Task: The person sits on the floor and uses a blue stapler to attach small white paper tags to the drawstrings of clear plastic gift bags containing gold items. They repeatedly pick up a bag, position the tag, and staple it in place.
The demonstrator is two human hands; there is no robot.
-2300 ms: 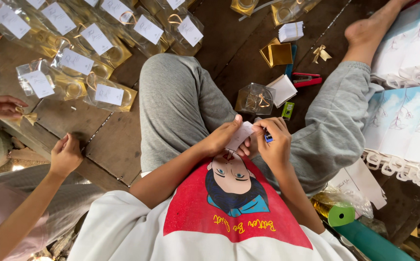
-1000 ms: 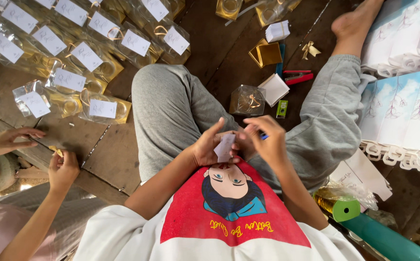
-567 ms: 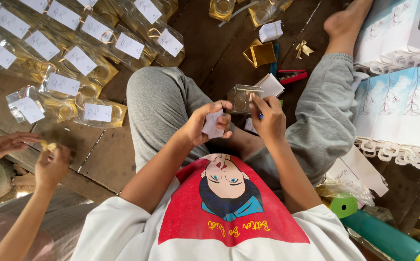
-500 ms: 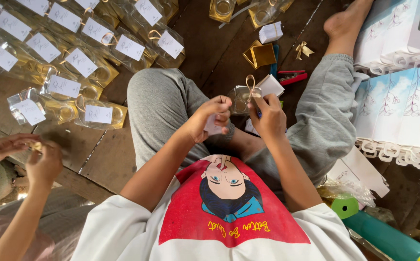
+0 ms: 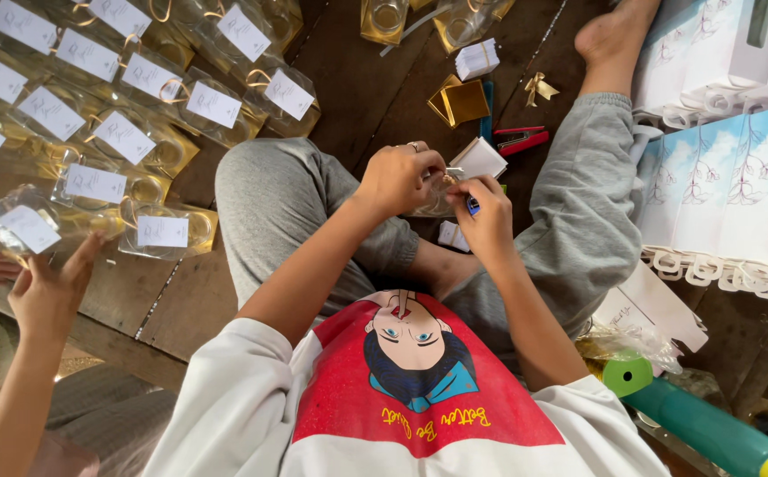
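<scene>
Seated cross-legged on a wooden floor (image 5: 357, 79), viewed from above. Left hand (image 5: 399, 179) is curled tight around the top of a clear gift packet (image 5: 432, 201) in the lap, at centre frame. Right hand (image 5: 485, 221) pinches close in against the same packet, with a small blue-tipped thing (image 5: 472, 207) between its fingers; what that is, I cannot tell. A white tag (image 5: 478, 159) sits just beyond the knuckles, touching the packet's top.

Progress, as judged: this packet is mid-tying, tag not yet hanging free like the others. Much is finished, since the rows of tagged packets (image 5: 123, 137) spread from 9 to 11 o'clock, each clear, gold-based, with a white card.

Counts: about fifteen tagged packets visible, some cut by the frame edge. Two untagged clear packets (image 5: 384, 18) at 12 o'clock. One small bundle of white cards (image 5: 476, 57), one gold folded card (image 5: 460, 100), one gold ribbon bow (image 5: 538, 88), and one red stapler (image 5: 521, 140), all between 12 and 1 o'clock. White-and-blue gift boxes (image 5: 719, 185) stand stacked at 2 to 3 o'clock, at least five. One green roll (image 5: 693, 420) at 4 o'clock.

Another person's hand (image 5: 48, 287) reaches toward a tagged packet at 9 o'clock.
</scene>
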